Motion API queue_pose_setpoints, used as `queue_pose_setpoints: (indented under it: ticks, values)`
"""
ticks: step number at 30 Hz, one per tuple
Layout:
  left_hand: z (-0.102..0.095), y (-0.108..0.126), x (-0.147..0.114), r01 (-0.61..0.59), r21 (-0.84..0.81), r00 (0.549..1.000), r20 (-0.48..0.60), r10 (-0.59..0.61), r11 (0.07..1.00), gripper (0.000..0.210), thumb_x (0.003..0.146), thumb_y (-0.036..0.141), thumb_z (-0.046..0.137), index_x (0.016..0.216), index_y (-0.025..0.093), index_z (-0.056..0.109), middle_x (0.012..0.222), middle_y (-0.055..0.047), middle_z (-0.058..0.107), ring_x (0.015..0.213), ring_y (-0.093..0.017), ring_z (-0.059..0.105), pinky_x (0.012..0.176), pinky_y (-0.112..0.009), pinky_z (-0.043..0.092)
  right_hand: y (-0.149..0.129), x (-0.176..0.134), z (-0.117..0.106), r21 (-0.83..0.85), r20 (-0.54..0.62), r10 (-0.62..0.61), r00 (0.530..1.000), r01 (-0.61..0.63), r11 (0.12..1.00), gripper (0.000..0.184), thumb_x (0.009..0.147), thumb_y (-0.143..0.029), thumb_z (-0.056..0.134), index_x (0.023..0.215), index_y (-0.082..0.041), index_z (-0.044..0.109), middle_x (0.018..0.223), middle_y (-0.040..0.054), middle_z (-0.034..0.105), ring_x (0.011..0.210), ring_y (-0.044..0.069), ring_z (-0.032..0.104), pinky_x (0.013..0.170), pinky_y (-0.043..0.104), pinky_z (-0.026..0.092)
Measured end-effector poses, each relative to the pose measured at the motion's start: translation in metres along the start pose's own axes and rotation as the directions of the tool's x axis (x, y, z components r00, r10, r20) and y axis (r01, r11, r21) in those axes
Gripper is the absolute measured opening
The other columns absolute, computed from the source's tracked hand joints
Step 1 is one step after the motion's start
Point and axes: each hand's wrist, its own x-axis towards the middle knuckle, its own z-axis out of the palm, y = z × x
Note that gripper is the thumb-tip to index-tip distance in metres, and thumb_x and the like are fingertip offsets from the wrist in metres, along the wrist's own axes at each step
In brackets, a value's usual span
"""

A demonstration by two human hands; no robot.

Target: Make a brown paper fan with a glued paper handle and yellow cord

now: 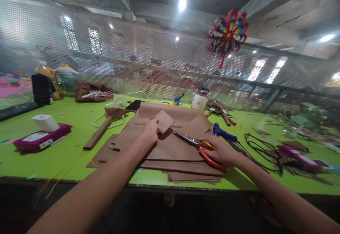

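Note:
My left hand (152, 131) is closed, pinching a small squarish piece of brown paper (166, 121) by its left side. Red-handled scissors (188, 139) are in my right hand (216, 149), whose fingers wrap the handles. Their blades point left toward the paper piece and appear close together. Under both hands lies a stack of brown paper sheets (159, 152). Another loose brown paper piece (198, 124) rests on the stack in front of my right hand. Small dark brown scraps (114, 149) lie on the sheets at the left.
A rolled brown paper form with a pleated top (102, 131) lies left of the stack. Right of it are a blue glue gun (224, 132) and a black cable (261, 152). Purple boxes (44, 138) stand on the green table (71, 159). A lidded jar (199, 98) stands behind.

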Motion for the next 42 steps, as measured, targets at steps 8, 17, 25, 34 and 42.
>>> queue_pose_setpoints:
  ticks: [8, 17, 25, 34, 42]
  values:
    - [0.000, -0.001, 0.005, -0.077, -0.041, 0.997, -0.012, 0.076, 0.996, 0.007, 0.075, 0.009, 0.057, 0.080, 0.013, 0.060, 0.068, -0.002, 0.067, 0.058, -0.012, 0.063, 0.058, -0.020, 0.050, -0.006, -0.006, -0.026, 0.066, 0.187, -0.230, 0.955, 0.221, 0.973, 0.038, 0.079, -0.024, 0.057, 0.117, -0.024, 0.059, 0.105, 0.0073, 0.062, 0.096, 0.020, 0.057, 0.084, 0.032, 0.043]
    - [-0.002, -0.002, 0.006, -0.156, -0.025, 0.985, 0.073, 0.157, 0.987, 0.008, 0.072, 0.009, 0.060, 0.079, 0.011, 0.065, 0.074, -0.004, 0.069, 0.060, -0.012, 0.063, 0.054, -0.019, 0.049, 0.003, 0.070, -0.020, -0.385, 0.039, -0.201, 0.979, 0.201, 0.901, 0.036, 0.081, -0.014, 0.049, 0.116, -0.015, 0.059, 0.111, 0.0123, 0.060, 0.103, 0.024, 0.048, 0.089, 0.036, 0.036]
    - [0.004, 0.002, -0.003, -0.155, -0.021, 0.980, 0.126, 0.157, 0.988, 0.009, 0.071, 0.009, 0.061, 0.078, 0.011, 0.066, 0.078, -0.006, 0.071, 0.072, -0.016, 0.066, 0.068, -0.024, 0.053, 0.013, 0.114, -0.015, -0.513, 0.111, -0.096, 0.989, 0.140, 0.847, 0.012, 0.071, -0.012, 0.057, 0.071, -0.013, 0.068, 0.076, 0.0148, 0.066, 0.082, 0.027, 0.056, 0.075, 0.040, 0.034]
    - [0.010, 0.002, -0.008, -0.132, -0.045, 0.974, 0.181, 0.138, 0.990, 0.009, 0.073, 0.006, 0.058, 0.078, 0.010, 0.065, 0.078, -0.005, 0.070, 0.070, -0.013, 0.065, 0.070, -0.022, 0.053, 0.041, 0.047, -0.103, -0.476, -0.515, -0.079, 0.853, -0.209, 0.855, 0.018, 0.079, -0.019, 0.048, 0.072, -0.010, 0.062, 0.073, 0.0072, 0.057, 0.067, 0.014, 0.052, 0.062, 0.027, 0.039]
    - [0.013, 0.040, -0.052, -0.062, 0.337, 0.869, 0.481, -0.115, 0.940, 0.012, 0.073, 0.009, 0.061, 0.081, 0.006, 0.069, 0.073, -0.009, 0.070, 0.061, -0.016, 0.065, 0.056, -0.023, 0.053, 0.009, -0.059, -0.039, -0.270, -0.676, -0.207, 0.708, 0.024, 0.963, 0.008, 0.082, -0.015, 0.052, 0.086, -0.018, 0.058, 0.090, 0.0084, 0.061, 0.084, 0.018, 0.059, 0.075, 0.032, 0.049]
